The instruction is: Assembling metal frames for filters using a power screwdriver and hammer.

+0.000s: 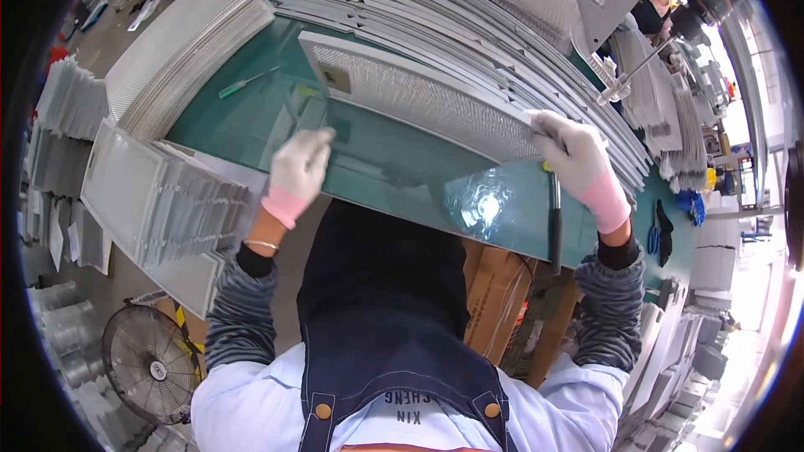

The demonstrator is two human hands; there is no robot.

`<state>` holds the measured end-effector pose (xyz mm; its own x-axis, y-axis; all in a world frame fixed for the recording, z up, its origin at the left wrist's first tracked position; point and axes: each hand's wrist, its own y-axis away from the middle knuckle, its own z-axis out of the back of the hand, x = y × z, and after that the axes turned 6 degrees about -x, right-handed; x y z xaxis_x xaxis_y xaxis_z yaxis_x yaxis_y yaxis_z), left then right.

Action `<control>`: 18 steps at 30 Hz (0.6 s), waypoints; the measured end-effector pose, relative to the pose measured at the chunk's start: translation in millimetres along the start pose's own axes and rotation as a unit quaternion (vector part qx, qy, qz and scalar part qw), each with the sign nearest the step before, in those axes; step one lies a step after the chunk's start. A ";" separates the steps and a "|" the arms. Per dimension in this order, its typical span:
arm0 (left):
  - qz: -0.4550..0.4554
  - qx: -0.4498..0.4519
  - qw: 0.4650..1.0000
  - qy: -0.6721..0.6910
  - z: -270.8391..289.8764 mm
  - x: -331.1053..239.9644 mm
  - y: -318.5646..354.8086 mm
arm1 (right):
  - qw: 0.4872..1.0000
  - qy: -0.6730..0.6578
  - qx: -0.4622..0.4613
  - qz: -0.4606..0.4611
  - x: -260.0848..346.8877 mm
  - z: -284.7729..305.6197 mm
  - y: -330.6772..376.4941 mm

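A long, narrow framed panel with a silvery mesh-like face stands tilted on edge across the green work table. At its right end, my right hand, in a white glove with a pink cuff, grips the frame between thumb and fingers. My left hand, gloved alike, hovers over the table's front edge, apart from the panel's left end. Its fingers are curled together; whatever they pinch is too faint to make out. A bright, glossy patch shows on the table between my hands.
Long metal strips lie stacked behind the panel. Mesh panels pile up at far left, more framed panels nearer. A green-handled screwdriver and a black-handled tool lie on the table. A fan stands lower left; cardboard boxes sit underneath.
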<state>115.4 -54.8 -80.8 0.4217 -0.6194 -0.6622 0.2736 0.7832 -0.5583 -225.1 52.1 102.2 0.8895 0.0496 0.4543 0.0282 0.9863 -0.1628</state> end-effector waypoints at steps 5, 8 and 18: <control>0.058 0.099 0.991 0.064 -23.2 -12.8 0.0 | 0.999 -0.012 -0.030 -0.006 8.2 -6.3 27.8; 0.078 0.121 0.972 0.185 -49.9 -31.5 -9.9 | 0.980 -0.125 -0.146 -0.059 -13.2 -13.4 75.4; -0.216 0.014 0.949 0.228 -59.3 -205.6 -34.6 | 0.675 -0.687 -0.191 -0.191 -110.1 -149.8 115.3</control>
<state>-32.0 42.2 45.0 -0.1515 -0.8369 -0.5259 0.3607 0.4486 -0.8177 -251.4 136.7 -97.8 -0.4713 0.1610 0.8672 0.4838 0.8693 0.1015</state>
